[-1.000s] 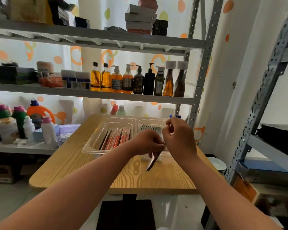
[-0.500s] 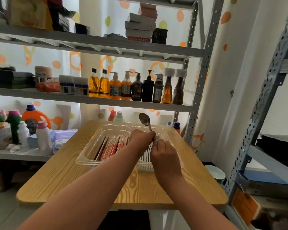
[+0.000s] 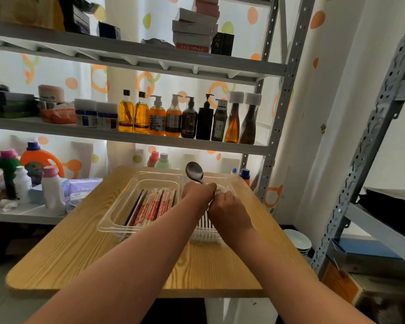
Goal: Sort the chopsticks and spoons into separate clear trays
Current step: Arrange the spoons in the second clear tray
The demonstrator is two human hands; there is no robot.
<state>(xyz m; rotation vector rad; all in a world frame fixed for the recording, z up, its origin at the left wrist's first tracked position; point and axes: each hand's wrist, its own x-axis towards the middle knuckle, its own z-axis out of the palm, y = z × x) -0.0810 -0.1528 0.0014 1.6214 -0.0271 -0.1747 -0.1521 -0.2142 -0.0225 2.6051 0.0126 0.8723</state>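
Left hand (image 3: 199,195) is wrapped round the handle of a spoon (image 3: 194,172). The bowl pokes straight up out of the fist, above the far half of the spoon tray (image 3: 230,184). Right hand (image 3: 228,210) sits against it on the near side, fingers curled in toward the bottom of the handle. I can't tell from here if it's actually pinching the handle or just tucked in beside it.

Handling-wise, I'd guess plain steel: stiff, light, not fragile, but shiny and slick, so it'll twist in a loose grip. I'd hold it mid-handle, not by the bowl. Then I'd lay it flat alongside what look like the other spoons (image 3: 206,226) in the spoon tray.

The chopstick tray (image 3: 117,206) butts up against the spoon tray, with paper-sleeved chopsticks (image 3: 154,204) lined up inside. Both trays sit on the wooden bench (image 3: 91,258).

Versus a second ago: both hands were bunched over the near rim of the spoon tray with something dark dangling below them. Now the spoon stands on end, further over the tray. Since half a second ago barely anything changed; the right hand just crept up to the left.
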